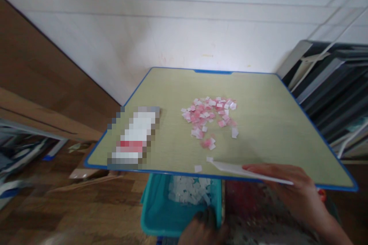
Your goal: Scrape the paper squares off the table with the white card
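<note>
In my right hand [299,183] is a thin white card or folded paper [238,169], pinched nearly edge-on over the front edge of the board; its exact kind does not show clearly. Its far tip is beside a small white paper piece [209,159]. Another white piece [198,168] lies close to the board's edge. Beyond these is a loose pile of pink and white paper bits [204,113]. Below the board, my left hand [201,226] is in shadow at the right side of a teal basin [161,229], its fingers dark and blurred. Translucent white pieces [188,189] lie in the basin.
The pale green tabletop [267,122] has a blue rim and stands against a white wall. A blurred-out phone-like object [135,134] rests at its left. Brown cardboard [54,65] leans at left; dark stacked panels [330,72] stand at right. Wooden floor [109,206] shows below.
</note>
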Available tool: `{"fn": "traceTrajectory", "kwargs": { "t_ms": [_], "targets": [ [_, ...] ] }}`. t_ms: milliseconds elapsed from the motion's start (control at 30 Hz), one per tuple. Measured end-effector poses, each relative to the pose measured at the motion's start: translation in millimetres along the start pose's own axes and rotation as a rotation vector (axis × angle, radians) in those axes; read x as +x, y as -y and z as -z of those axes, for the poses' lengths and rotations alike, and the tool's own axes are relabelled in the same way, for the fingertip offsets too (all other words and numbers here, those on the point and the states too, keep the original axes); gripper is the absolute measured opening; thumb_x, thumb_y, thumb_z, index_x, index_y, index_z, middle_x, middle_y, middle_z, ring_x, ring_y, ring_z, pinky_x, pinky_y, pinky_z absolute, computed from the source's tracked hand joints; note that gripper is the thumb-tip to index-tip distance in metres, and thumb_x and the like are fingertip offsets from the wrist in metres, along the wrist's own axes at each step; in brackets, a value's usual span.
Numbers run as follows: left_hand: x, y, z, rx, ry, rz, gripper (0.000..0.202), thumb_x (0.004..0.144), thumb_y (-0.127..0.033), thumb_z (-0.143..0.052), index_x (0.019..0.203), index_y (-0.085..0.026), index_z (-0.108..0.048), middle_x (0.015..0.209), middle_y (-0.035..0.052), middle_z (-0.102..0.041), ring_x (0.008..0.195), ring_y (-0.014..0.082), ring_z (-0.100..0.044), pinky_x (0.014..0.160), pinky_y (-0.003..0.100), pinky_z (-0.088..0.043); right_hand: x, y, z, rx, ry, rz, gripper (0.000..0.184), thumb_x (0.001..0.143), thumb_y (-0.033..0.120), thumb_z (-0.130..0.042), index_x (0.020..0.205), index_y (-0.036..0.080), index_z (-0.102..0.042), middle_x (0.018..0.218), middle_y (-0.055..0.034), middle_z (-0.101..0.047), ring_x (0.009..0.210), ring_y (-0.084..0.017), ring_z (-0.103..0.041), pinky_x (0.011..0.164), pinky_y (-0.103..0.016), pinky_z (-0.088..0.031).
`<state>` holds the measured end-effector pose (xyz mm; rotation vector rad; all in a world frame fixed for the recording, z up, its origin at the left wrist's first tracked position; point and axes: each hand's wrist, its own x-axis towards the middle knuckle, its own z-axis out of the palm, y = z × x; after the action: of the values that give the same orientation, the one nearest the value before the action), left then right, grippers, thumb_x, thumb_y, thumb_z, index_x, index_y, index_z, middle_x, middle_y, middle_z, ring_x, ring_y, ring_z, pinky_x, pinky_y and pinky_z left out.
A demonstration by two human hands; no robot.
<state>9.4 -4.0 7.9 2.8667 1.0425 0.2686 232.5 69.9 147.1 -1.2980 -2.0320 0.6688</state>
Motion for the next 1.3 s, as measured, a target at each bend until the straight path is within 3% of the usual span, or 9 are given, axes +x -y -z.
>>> {"fn": "traceTrajectory", "kwargs": {
  "t_ms": [200, 333, 533, 767, 900, 1133, 1300],
  "targets": [
    [-0.8, -1.0, -4.2, 0.036, -0.122, 0.011, 0.04, 0.067, -0.033, -0.068, 0.102, -0.026, -0.05, 0.064, -0.0007, -0.055, 0.047, 0.0186, -0.048, 0.038, 0.026, -0.036, 10.3, -7.6, -5.9, -0.048, -0.074, 0.055, 0.022, 0.079, 0.015, -0.051, 0.093, 0.023, -0.065, 0.095, -0.0015, -0.069, 0.084, -0.018, -0.065, 0.071, -0.026, -0.054],
    [0.6, -1.9, -0.6, 0.029, -0.086, 0.013, 0.042, 0.064, -0.033, -0.071, 0.1, -0.026, -0.05, 0.065, -0.0003, -0.057, 0.047, 0.0186, -0.048, 0.039, 0.025, -0.038, 4.4, -12.3, 1.3, -0.079, -0.058, 0.044, 0.023, 0.078, 0.014, -0.051, 0.096, 0.022, -0.064, 0.096, -0.002, -0.069, 0.086, -0.018, -0.065, 0.071, -0.025, -0.054],
    [0.8, 0.5, 1.7, 0.042, -0.028, -0.016, 0.032, 0.072, -0.033, -0.064, 0.099, -0.025, -0.049, 0.068, 0.0029, -0.059, 0.054, 0.0207, -0.054, 0.045, 0.026, -0.042, -8.8, -6.7, 8.8, -0.13, -0.077, 0.031, 0.026, 0.076, 0.015, -0.053, 0.097, 0.026, -0.063, 0.094, 0.0008, -0.069, 0.083, -0.018, -0.066, 0.071, -0.023, -0.054],
    [1.1, 0.1, 6.1, -0.022, 0.086, 0.003, 0.032, 0.08, -0.027, -0.054, 0.11, -0.026, -0.043, 0.074, 0.0012, -0.059, 0.053, 0.0192, -0.052, 0.042, 0.026, -0.041, 0.1, 11.7, -18.9, -0.03, -0.039, -0.029, 0.024, 0.079, 0.015, -0.047, 0.089, 0.024, -0.067, 0.087, -0.0005, -0.071, 0.078, -0.016, -0.067, 0.07, -0.021, -0.054],
    [0.6, -1.9, 1.4, -0.013, 0.087, 0.009, 0.029, 0.08, -0.028, -0.054, 0.107, -0.025, -0.044, 0.07, 0.0013, -0.057, 0.053, 0.0201, -0.052, 0.042, 0.027, -0.043, 13.0, 21.3, -36.3, 0.055, 0.025, 0.01, 0.026, 0.079, 0.015, -0.045, 0.088, 0.024, -0.068, 0.087, -0.0009, -0.07, 0.076, -0.015, -0.067, 0.07, -0.022, -0.054],
    [-1.3, -3.7, -6.2, -0.003, 0.096, -0.002, 0.032, 0.082, -0.026, -0.048, 0.113, -0.024, -0.041, 0.069, 0.003, -0.057, 0.055, 0.0223, -0.054, 0.041, 0.029, -0.044, 26.2, 27.2, -39.0, 0.046, -0.023, 0.025, 0.023, 0.08, 0.016, -0.047, 0.086, 0.022, -0.068, 0.086, -0.0005, -0.071, 0.076, -0.013, -0.067, 0.07, -0.018, -0.053],
    [-2.5, -3.5, -4.9, -0.003, 0.05, -0.007, 0.033, 0.08, -0.029, -0.052, 0.111, -0.026, -0.042, 0.068, 0.002, -0.057, 0.055, 0.0218, -0.053, 0.042, 0.028, -0.043, 35.5, 24.5, -44.3, 0.02, 0.046, 0.02, 0.025, 0.083, 0.018, -0.044, 0.091, 0.022, -0.067, 0.091, 0.0006, -0.069, 0.082, -0.013, -0.066, 0.073, -0.021, -0.052]
  ]
}}
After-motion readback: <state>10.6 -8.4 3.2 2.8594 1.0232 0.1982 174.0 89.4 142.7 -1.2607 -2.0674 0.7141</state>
